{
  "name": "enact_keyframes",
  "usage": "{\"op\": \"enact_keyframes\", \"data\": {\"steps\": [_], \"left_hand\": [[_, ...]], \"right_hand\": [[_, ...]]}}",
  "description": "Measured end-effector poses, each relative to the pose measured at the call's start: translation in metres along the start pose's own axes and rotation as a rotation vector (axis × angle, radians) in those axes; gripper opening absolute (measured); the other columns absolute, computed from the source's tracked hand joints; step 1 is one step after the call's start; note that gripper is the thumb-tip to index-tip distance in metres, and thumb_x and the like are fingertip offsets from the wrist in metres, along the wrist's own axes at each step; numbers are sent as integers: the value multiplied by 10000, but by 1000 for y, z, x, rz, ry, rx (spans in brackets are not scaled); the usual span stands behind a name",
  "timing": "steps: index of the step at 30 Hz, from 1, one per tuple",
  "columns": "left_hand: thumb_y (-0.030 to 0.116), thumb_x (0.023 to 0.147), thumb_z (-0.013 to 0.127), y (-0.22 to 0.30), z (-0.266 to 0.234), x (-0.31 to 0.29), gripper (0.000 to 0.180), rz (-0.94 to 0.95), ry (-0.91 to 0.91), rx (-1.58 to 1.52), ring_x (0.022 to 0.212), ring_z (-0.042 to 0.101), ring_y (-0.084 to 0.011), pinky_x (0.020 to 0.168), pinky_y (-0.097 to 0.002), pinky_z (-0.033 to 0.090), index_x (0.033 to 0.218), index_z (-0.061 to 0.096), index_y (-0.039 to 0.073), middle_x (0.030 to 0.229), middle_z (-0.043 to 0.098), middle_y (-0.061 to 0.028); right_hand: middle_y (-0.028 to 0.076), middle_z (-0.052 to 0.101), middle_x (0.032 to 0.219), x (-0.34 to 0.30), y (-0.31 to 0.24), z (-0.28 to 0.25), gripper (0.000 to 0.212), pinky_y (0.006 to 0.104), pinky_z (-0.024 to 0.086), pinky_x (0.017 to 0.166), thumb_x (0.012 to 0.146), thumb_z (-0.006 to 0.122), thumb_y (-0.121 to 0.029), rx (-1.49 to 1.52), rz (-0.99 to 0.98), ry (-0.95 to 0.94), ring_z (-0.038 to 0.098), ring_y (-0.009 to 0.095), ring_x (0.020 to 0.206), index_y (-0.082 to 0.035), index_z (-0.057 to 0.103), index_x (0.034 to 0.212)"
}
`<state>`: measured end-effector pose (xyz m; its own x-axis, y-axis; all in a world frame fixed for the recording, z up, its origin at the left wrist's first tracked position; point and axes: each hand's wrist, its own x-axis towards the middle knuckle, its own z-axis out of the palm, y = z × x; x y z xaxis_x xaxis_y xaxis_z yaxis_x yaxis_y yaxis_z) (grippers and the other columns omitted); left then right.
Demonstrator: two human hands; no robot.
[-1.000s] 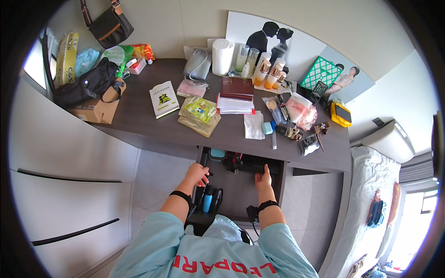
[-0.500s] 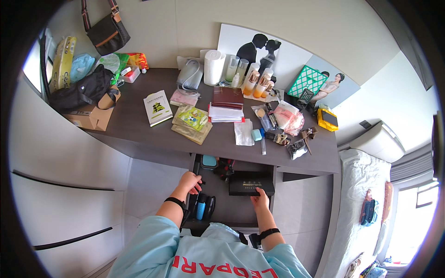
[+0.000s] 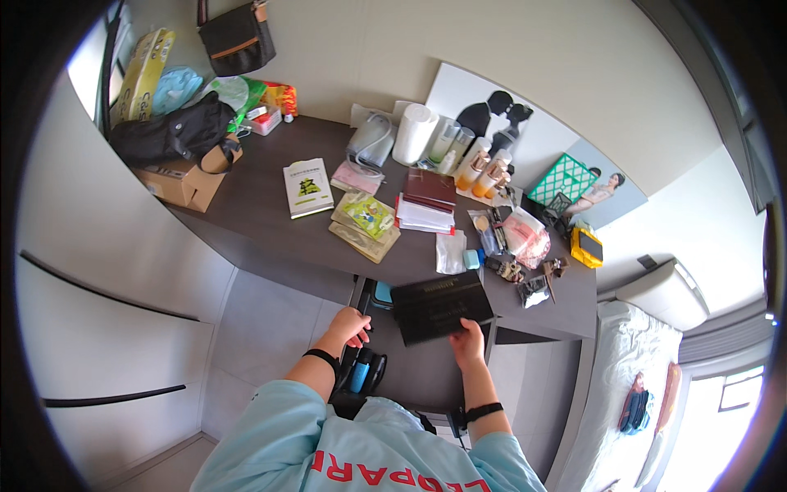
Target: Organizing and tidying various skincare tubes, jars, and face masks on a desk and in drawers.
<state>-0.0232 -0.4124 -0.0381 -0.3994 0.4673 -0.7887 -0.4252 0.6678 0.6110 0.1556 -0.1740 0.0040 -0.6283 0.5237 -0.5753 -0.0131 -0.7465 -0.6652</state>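
My right hand [image 3: 468, 342] grips the near right edge of a flat black box [image 3: 443, 307], thumb on top. The box is tilted above an open desk drawer [image 3: 418, 373] and hides part of its inside and the desk's front edge. At the drawer's left side is my left hand [image 3: 351, 326], its fingers curled closed. Whatever they may hold is too small to make out. Below that hand, a blue cylinder with a dark top [image 3: 359, 375] lies in the drawer beside a black rounded case [image 3: 377, 373]. Behind the black box, a teal container [image 3: 382, 293] shows partly.
Across the dark desk [image 3: 270, 238] are a book [image 3: 309, 189], foil packets [image 3: 365, 230], dark red booklets on papers [image 3: 430, 189], amber bottles [image 3: 479, 176], a paper roll [image 3: 416, 134] and a green basket [image 3: 560, 179]. A cardboard box [image 3: 193, 182] with a black bag stands left.
The black box has come up from inside the drawer in my right hand and tilted. My left hand stays at the drawer's left side. The whole view has turned and shifted.
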Motion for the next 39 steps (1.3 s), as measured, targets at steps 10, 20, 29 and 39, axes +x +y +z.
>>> {"op": "enact_keyframes", "data": {"steps": [10,20,29,39], "left_hand": [[285,885,466,-11,-3,0,325,21,-35,15,445,598,-210,380,-293,471,910,582,-18,690,648,-139],[278,875,469,-7,-5,-2,323,15,-79,-45,453,602,-215,379,-298,469,925,593,-17,675,641,-142],[297,870,478,4,-1,8,326,-16,-44,-22,429,580,-227,373,-318,460,926,598,-2,676,639,-158],[261,866,475,-2,8,7,297,-10,8,0,433,588,-233,374,-322,459,902,592,-9,667,638,-159]], "right_hand": [[62,560,765,92,79,195,170,259,480,642,762,654,-150,-135,184,-189,555,176,717,-66,564,879],[116,537,1127,101,73,215,312,310,470,861,860,510,-13,-172,13,-447,558,197,991,12,475,1168],[100,613,962,61,81,-7,375,291,488,748,797,601,-222,-576,212,108,597,183,828,-16,539,1105],[211,524,1157,86,77,-23,921,366,408,927,543,789,-427,-1282,-286,503,506,332,1087,34,412,1245]]}}
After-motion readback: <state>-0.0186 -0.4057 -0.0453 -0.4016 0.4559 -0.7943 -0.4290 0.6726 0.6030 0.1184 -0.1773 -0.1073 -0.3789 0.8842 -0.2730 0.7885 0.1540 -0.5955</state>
